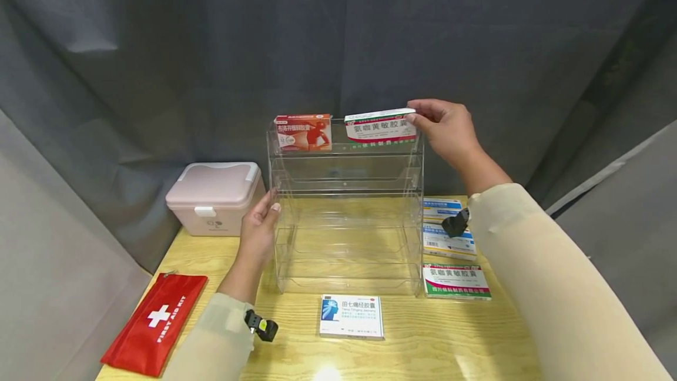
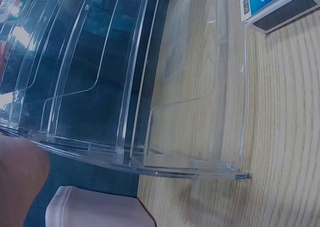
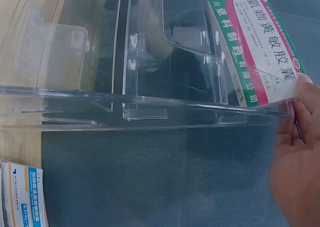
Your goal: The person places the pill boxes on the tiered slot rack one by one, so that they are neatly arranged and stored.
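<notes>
A clear tiered display rack (image 1: 346,186) stands upright on the table. My right hand (image 1: 449,131) is at its top right, pinching the upper right corner of a white, green and red medicine box (image 1: 381,128) between thumb and fingers. In the right wrist view that medicine box (image 3: 262,47) sits in the top tier, behind the clear front lip. Left of it in the same tier stands a red-orange medicine box (image 1: 304,133). My left hand (image 1: 257,231) grips the rack's left side wall, and its thumb (image 2: 22,174) shows at that edge in the left wrist view.
A white and blue medicine box (image 1: 351,316) lies before the rack. To its right lie a green-red medicine box (image 1: 457,281) and blue-white medicine boxes (image 1: 449,241). At left are a pale pink lidded case (image 1: 214,199) and a red first aid pouch (image 1: 156,325). A dark curtain (image 1: 338,34) hangs behind.
</notes>
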### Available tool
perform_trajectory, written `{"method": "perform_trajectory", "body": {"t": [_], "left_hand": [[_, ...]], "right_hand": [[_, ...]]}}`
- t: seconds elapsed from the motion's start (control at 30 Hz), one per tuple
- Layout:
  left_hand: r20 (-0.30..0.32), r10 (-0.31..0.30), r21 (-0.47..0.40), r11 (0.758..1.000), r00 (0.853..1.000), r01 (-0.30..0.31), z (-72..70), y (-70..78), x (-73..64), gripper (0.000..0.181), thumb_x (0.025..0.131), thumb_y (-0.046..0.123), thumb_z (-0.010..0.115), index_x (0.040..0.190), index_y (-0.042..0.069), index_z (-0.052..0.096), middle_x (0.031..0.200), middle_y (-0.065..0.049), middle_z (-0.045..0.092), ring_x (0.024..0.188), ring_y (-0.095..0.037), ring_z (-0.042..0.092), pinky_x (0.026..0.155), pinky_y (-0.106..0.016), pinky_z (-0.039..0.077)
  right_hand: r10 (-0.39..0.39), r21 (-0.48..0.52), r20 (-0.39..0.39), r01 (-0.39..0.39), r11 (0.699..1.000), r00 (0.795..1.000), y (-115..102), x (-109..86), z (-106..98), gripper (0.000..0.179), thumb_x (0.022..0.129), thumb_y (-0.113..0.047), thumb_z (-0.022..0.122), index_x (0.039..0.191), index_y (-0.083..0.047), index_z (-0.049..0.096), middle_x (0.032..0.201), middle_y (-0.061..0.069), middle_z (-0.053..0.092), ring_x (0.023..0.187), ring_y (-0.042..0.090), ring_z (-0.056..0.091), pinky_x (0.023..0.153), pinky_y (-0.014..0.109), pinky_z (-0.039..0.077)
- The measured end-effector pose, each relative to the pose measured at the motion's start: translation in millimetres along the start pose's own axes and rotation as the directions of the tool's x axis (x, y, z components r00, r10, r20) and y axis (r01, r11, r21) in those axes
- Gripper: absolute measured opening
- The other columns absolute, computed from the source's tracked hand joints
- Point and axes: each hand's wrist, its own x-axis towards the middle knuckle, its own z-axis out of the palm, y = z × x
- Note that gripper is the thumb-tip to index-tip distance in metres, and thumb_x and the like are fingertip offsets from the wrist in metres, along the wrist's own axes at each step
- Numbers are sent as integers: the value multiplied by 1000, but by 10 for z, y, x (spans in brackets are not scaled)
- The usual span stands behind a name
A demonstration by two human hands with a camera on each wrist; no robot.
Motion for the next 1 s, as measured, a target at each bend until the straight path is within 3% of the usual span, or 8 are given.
{"method": "perform_trajectory", "body": {"t": [0.5, 0.67, 0.77, 0.87, 1.0], "left_hand": [[0, -3, -20, 1000, 1000, 3, 3, 4, -6, 53, 115, 10, 53, 167, 8, 43, 177, -7, 38, 167, -27, 28, 139, -42, 25], [-1, -7, -11, 1000, 1000, 7, 15, 15, -18, 53, 115, 10, 53, 167, 8, 43, 177, -8, 38, 167, -28, 29, 139, -43, 25], [-4, -11, -3, 1000, 1000, 11, 20, 20, -23, 53, 115, 10, 54, 167, 9, 44, 176, -9, 38, 166, -29, 30, 138, -43, 26], [-9, -14, -2, 1000, 1000, 14, 23, 32, -26, 53, 115, 11, 54, 166, 10, 44, 176, -9, 38, 166, -29, 30, 138, -43, 26], [-12, -17, -11, 1000, 1000, 17, 30, 50, -31, 53, 115, 11, 54, 166, 10, 44, 176, -9, 38, 167, -29, 30, 138, -43, 26]], "right_hand": [[-10, -113, 31, 13, 993, 999, 3, -19, 29, 36, 111, -33, 66, 143, -18, 73, 141, 8, 72, 121, 22, 65, 90, 32, 56], [-4, -103, 21, 6, 995, 1000, 4, -27, 19, 38, 110, -33, 67, 145, -18, 71, 141, 6, 71, 122, 22, 64, 97, 36, 59], [-8, -65, -25, 6, 998, 1000, 8, -71, -9, 42, 108, -36, 70, 147, -19, 69, 144, 4, 70, 126, 22, 64, 106, 39, 60], [-55, -7, -105, 55, 998, 993, 33, -188, -47, 45, 105, -38, 74, 146, -18, 69, 144, 4, 71, 127, 18, 66, 111, 36, 59], [-190, 15, -147, 194, 981, 971, 132, -515, -59, 43, 103, -31, 79, 140, -11, 71, 135, 10, 74, 118, 10, 68, 104, 19, 57]]}}
